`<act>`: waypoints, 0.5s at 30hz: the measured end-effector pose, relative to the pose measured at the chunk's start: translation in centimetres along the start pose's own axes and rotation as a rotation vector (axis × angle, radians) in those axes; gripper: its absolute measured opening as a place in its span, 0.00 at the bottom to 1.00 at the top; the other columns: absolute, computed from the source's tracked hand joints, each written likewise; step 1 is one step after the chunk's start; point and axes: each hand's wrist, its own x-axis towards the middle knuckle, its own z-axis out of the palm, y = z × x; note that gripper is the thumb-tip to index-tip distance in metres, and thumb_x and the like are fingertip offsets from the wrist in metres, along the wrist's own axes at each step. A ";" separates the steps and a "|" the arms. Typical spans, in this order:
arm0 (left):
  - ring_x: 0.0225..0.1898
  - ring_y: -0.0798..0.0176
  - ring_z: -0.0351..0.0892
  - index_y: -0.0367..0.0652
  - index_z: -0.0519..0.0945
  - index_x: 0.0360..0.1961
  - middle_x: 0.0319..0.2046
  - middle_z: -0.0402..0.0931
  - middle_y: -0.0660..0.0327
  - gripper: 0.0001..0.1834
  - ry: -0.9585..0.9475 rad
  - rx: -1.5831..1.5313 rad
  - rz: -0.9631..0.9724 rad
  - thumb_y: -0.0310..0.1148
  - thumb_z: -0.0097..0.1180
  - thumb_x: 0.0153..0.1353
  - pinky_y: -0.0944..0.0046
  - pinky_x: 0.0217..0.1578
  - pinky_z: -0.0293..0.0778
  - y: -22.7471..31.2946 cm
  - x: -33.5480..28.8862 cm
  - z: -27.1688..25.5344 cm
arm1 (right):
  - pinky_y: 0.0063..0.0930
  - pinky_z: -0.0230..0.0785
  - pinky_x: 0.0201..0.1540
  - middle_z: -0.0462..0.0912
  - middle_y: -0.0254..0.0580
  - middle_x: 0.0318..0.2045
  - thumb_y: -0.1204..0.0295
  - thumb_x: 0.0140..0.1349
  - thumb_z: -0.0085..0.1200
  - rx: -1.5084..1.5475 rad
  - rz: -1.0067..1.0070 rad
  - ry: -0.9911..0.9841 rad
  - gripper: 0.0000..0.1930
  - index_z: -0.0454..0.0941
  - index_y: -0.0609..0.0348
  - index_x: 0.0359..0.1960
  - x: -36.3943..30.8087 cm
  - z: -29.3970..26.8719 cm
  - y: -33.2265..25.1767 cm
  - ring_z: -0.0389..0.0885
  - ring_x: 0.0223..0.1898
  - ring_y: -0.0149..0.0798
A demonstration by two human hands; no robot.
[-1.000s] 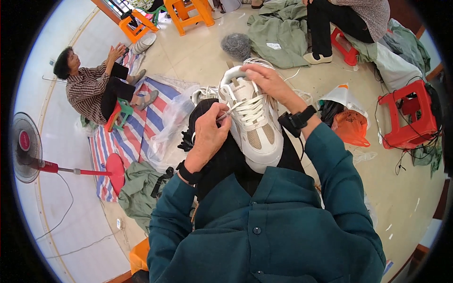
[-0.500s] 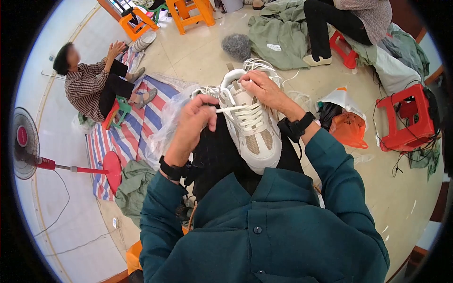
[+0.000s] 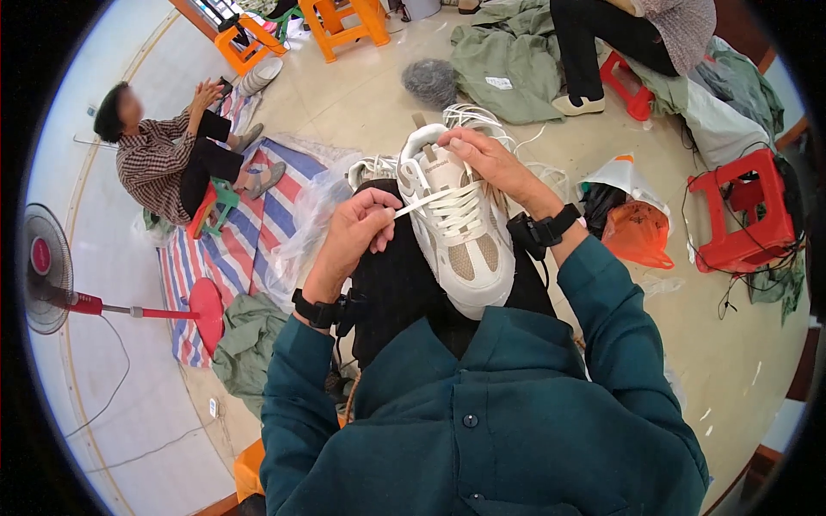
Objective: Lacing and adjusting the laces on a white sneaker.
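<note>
A white and beige sneaker (image 3: 469, 273) rests on my dark-trousered lap, its toe toward me. Between the thumb and fingers of my left hand (image 3: 357, 228), beside the shoe, is the end of a white shoelace (image 3: 420, 205), drawn out to the left from the eyelets. My right hand (image 3: 492, 163) bends over the right side of the shoe's opening, near the tongue (image 3: 445, 172). Its fingers are closed together; what they pinch there is hidden. More white laces (image 3: 482, 116) lie in a bundle beyond the shoe, and part of another light shoe (image 3: 366, 169) shows at its left.
A person (image 3: 159, 155) sits at left by a striped sheet (image 3: 249, 236); another person (image 3: 654, 39) sits at far right. A fan (image 3: 47, 267) stands left. At right are a red stool (image 3: 747, 211) with cables and an orange bag (image 3: 637, 232). Green cloth (image 3: 508, 69) lies ahead.
My left hand has turned and lowered slightly, and the shoelace now slopes down to it rather than running nearly level. My right hand stays by the shoe opening, shifted only a little.
</note>
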 end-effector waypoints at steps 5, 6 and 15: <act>0.20 0.72 0.70 0.39 0.75 0.44 0.23 0.74 0.65 0.13 0.114 0.405 0.267 0.24 0.55 0.56 0.74 0.21 0.65 -0.2 -1.2 1.3 | 0.27 0.60 0.56 0.74 0.39 0.50 0.63 0.66 0.43 0.014 -0.019 0.079 0.19 0.71 0.59 0.54 -1.5 0.4 -1.0 0.70 0.53 0.34; 0.22 0.71 0.70 0.39 0.75 0.44 0.24 0.74 0.63 0.15 0.157 0.593 0.339 0.23 0.56 0.54 0.73 0.23 0.66 0.4 -1.6 1.6 | 0.27 0.60 0.56 0.74 0.39 0.50 0.63 0.66 0.43 0.013 -0.018 0.077 0.19 0.71 0.59 0.54 -2.0 0.5 -0.8 0.70 0.53 0.34; 0.17 0.65 0.72 0.39 0.77 0.40 0.20 0.75 0.56 0.08 0.125 0.700 0.395 0.22 0.51 0.58 0.67 0.21 0.69 0.9 -1.6 1.7 | 0.29 0.64 0.51 0.73 0.42 0.42 0.76 0.55 0.54 -0.227 -0.015 0.270 0.10 0.73 0.62 0.39 -7.2 0.8 -1.4 0.73 0.46 0.39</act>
